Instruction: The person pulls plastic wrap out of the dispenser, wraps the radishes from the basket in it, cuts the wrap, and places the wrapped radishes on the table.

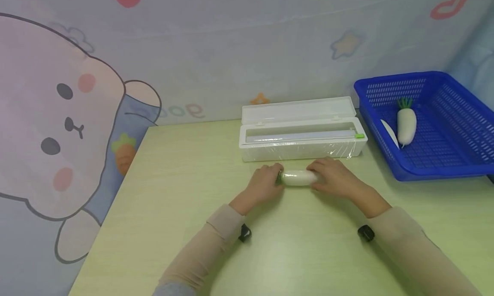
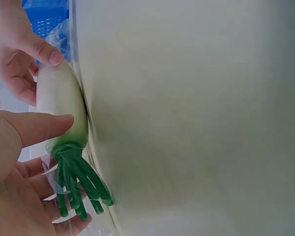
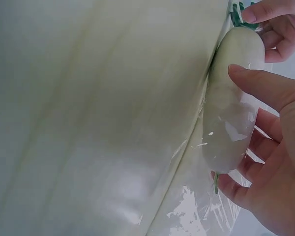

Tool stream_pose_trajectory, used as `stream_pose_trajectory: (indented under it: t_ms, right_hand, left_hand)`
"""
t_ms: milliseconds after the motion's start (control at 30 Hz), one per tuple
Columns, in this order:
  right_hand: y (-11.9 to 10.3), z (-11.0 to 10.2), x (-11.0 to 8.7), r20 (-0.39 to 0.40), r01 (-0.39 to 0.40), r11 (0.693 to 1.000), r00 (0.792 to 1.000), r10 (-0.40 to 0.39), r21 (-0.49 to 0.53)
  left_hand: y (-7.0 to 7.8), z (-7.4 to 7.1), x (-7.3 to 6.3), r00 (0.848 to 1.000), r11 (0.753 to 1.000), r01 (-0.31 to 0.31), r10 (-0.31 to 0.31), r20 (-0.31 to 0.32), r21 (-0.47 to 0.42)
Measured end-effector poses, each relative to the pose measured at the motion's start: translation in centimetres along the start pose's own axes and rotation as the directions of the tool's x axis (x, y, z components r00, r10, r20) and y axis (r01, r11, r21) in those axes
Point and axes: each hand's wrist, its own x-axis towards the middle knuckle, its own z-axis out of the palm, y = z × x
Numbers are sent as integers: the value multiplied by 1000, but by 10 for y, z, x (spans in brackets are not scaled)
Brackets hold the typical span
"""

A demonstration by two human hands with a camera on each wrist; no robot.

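Holding a white radish (image 1: 298, 178) crosswise from both ends, the person has each grip partly closed, thumb on one side and fingers bent behind. The left-hand grip (image 1: 266, 182) pinches beside the green leaves (image 2: 78, 179), its fingertips behind them; the right-hand grip (image 1: 335, 176) spans the body toward the thin green tip (image 3: 216, 182). Clear film (image 3: 187, 211) clings around the radish in glossy creases. The radish looks light and stiff, perhaps a model, and the film probably makes it slick; the thick body seems the sound place to take hold, since the leaves look bendy and the film could wrinkle or tear under a hard pinch. Whether the radish touches the surface (image 1: 308, 253) or hovers just above, the head view does not settle. Just beyond stands the white wrap box (image 1: 301, 152), lid (image 1: 297, 110) raised behind it, a green slider (image 1: 359, 136) at its right end; its long front edge limits forward movement. To the right, the blue basket (image 1: 444, 171) carries a second radish (image 1: 406, 126), and its raised rim bounds that side. Wider room lies leftward and toward the person.
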Motion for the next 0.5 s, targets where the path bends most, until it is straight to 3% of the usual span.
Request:
stream_pose_trajectory:
  t_ms: [267, 500]
  right_hand:
    - [8, -1, 4, 2, -13, 1000, 1000, 13, -8]
    - [9, -6, 10, 64, -22, 1000, 998, 23, -19]
  left_hand:
    - [-1, 0, 10, 1000, 1000, 3, -4, 30, 23]
    - [-6, -1, 16, 999, 1000, -8, 7, 39, 20]
